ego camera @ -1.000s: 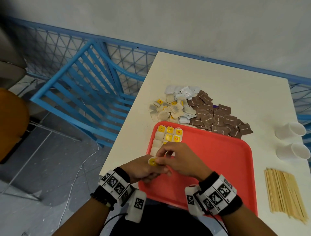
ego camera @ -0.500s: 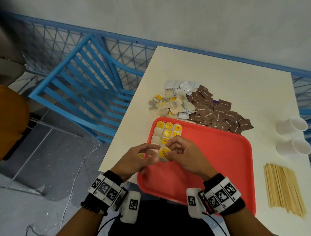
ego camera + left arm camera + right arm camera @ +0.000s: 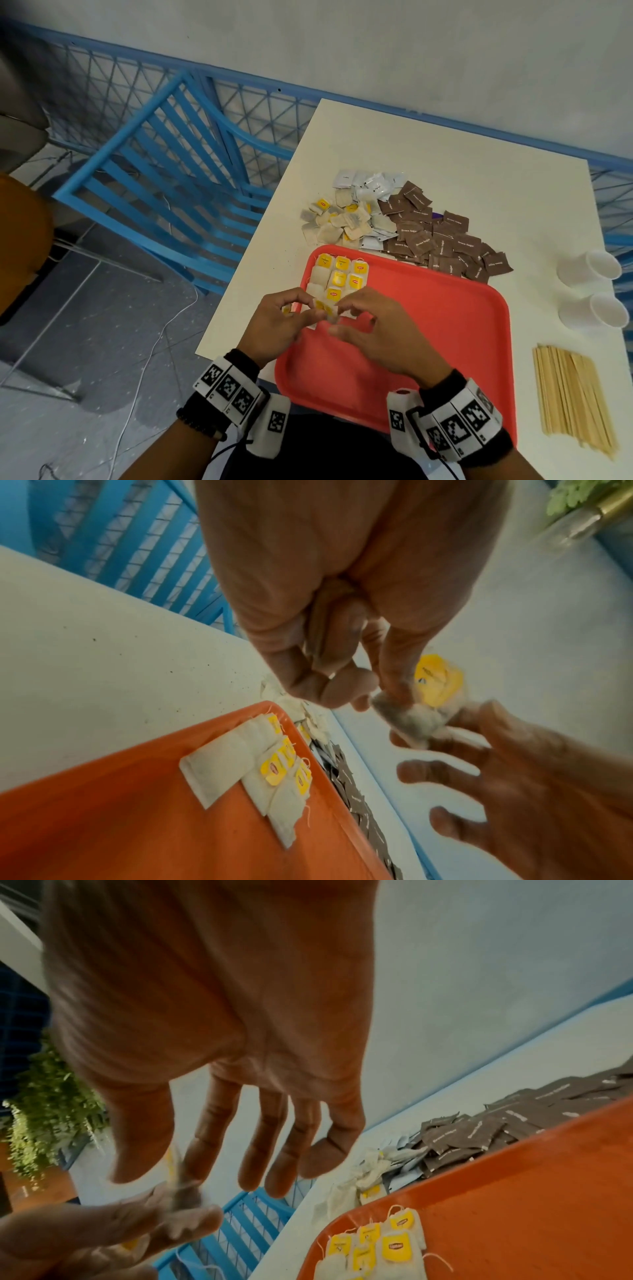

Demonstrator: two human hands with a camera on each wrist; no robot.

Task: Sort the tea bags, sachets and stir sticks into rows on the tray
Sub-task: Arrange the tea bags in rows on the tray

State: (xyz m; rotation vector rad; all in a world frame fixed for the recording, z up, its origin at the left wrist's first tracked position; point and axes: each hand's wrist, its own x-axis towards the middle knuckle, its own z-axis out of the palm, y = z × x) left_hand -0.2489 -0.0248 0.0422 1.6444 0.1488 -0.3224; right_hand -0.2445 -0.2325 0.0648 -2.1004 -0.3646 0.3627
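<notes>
A red tray lies on the white table, with several yellow-tagged tea bags in short rows at its far left corner. Just above the near end of those rows, my left hand and right hand meet on one tea bag. The left wrist view shows my left hand pinching the bag below its yellow tag. In the right wrist view, my right hand pinches it between thumb and forefinger, the other fingers straight. Stir sticks lie right of the tray.
Beyond the tray lie heaps of loose tea bags, white sachets and brown sachets. Two white cups lie on their sides at the right edge. A blue chair stands left of the table.
Both hands have shifted a little away from me along the tray's left side, toward the laid rows, still with the tea bag between them.
</notes>
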